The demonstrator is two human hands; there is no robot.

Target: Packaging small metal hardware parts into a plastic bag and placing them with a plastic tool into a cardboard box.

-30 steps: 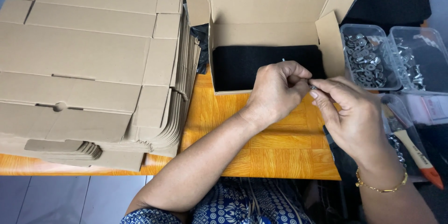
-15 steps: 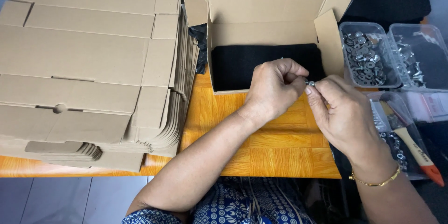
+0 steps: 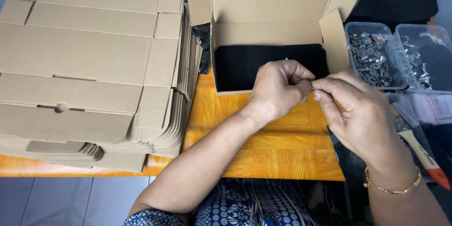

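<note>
An orange wooden surface (image 3: 278,146) sits under everything, and a grey floor shows below its near edge. On the left side lies a big stack of flat brown cardboard sheets (image 3: 89,61), cut and creased but not folded. It takes up almost half of the view.

In the middle, at the back, stands an open cardboard box (image 3: 273,9) with its lid tipped up and its side flaps out. A black soft pad (image 3: 240,66) lies inside the box on its bottom.

The two hands meet just in front of the box, above the orange wood. The left hand (image 3: 278,89) is curled up, with its fingers bent in tight. The right hand (image 3: 358,113) comes in from the right, and its thumb and first finger pinch together. Between the fingertips of both hands is a tiny metal piece (image 3: 313,88). It is too small to tell what it is. Both hands hold it at the spot where they touch, close to the front wall of the box. A thin gold bracelet (image 3: 393,186) goes around the right wrist.

On the right are two clear plastic tubs (image 3: 372,56) set side by side, and both have small shiny metal parts in them. Nearer to the person, on the right edge, lies a brush with a pale wooden handle and an orange tip (image 3: 421,153). A black cloth (image 3: 400,2) lies behind the tubs.
</note>
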